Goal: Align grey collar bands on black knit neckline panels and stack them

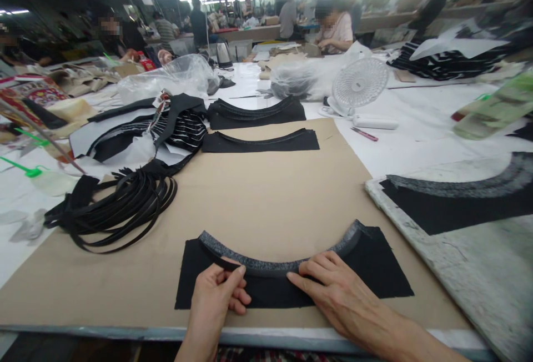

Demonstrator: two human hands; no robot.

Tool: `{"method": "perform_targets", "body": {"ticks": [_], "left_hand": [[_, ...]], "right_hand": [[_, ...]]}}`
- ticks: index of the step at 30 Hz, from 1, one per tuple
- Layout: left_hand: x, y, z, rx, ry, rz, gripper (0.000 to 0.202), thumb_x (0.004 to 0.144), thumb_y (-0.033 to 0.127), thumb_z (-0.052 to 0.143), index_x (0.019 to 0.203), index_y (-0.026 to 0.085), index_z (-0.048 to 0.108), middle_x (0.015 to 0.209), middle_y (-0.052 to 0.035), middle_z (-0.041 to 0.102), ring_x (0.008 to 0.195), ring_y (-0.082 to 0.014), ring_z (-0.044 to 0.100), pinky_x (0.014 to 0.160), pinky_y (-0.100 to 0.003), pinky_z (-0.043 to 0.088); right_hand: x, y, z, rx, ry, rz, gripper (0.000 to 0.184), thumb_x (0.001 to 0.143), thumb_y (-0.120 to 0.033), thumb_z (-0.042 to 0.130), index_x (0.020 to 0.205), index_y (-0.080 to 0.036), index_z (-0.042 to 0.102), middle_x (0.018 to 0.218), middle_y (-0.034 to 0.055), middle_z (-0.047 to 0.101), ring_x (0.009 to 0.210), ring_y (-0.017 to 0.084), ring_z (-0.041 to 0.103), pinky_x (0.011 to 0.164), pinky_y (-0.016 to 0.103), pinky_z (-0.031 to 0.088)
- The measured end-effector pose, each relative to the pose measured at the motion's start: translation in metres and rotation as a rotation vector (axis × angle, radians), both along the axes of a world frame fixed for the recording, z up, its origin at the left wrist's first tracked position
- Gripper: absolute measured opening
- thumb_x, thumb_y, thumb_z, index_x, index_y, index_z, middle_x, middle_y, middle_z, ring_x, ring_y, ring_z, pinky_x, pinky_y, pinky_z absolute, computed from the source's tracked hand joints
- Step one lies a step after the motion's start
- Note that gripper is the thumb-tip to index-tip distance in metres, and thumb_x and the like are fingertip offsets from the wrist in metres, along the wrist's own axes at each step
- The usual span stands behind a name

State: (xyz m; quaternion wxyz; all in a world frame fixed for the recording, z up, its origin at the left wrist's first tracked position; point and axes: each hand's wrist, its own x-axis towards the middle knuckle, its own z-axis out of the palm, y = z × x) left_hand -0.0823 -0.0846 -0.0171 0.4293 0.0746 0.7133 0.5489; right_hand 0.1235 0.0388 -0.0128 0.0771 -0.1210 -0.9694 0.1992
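The black fabric panel with a concave upper edge and a speckled grey band along that curve lies in front of me, near the front edge of the smooth tan sheet. My left hand has its thumb and forefinger closed in a pinch on a narrow black edge of the panel, left of the middle of the curve, with the other fingers loosely curled. My right hand lies over the curve to the right, fingers bent and close together, thumb reaching toward the band; the fingertips hide what is under them, so I cannot tell whether they pinch the edge or only press it.

I judge the panel light and soft, a little stiffer along the band, and not fragile. It would probably slide on the smooth sheet unless one palm weighs it down. I think the curved edge is the place to hold, in a small pinch, because a pull at a corner might skew the curve.

Counting, I make it four such panels: this one, two dark curved pieces at the far end of the sheet, and one black piece with a grey curved band on the worn whitish slab to my right. There is one looped bundle of thin black strips, one white round fan and one slim pink-handled tool.
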Motion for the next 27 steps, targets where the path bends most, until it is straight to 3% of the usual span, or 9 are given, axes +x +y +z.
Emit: {"method": "perform_targets", "body": {"ticks": [10,20,27], "left_hand": [[-0.002,0.001,-0.007,-0.031,0.003,-0.036,0.046,0.058,0.049,0.079,0.076,0.012,0.060,0.052,0.0020,0.058,0.036,-0.0140,0.058,0.030,-0.019,0.043],[0.001,0.003,-0.005,-0.033,0.034,-0.043,0.046,0.061,0.051,0.077,0.078,0.015,0.055,0.050,0.0041,0.057,0.035,-0.0133,0.057,0.030,-0.018,0.042],[-0.021,0.000,0.003,-0.021,-0.045,-0.043,0.050,0.063,0.054,0.075,0.089,0.019,0.050,0.049,0.0057,0.058,0.036,-0.0133,0.057,0.030,-0.016,0.039]], "right_hand": [[-0.008,-0.008,0.002,0.112,0.068,0.043,0.037,0.089,-0.010,0.047,0.124,-0.018,0.054,0.095,0.0044,0.060,0.082,0.017,0.052,0.079,0.033,0.036],[-0.017,-0.012,-0.010,0.183,0.069,0.034,0.034,0.090,-0.013,0.050,0.123,-0.018,0.054,0.093,0.0037,0.061,0.079,0.018,0.050,0.078,0.035,0.035],[-0.017,-0.012,-0.013,0.202,0.097,0.031,0.034,0.088,-0.011,0.048,0.121,-0.016,0.055,0.092,0.0049,0.060,0.080,0.019,0.050,0.077,0.035,0.038]]}}
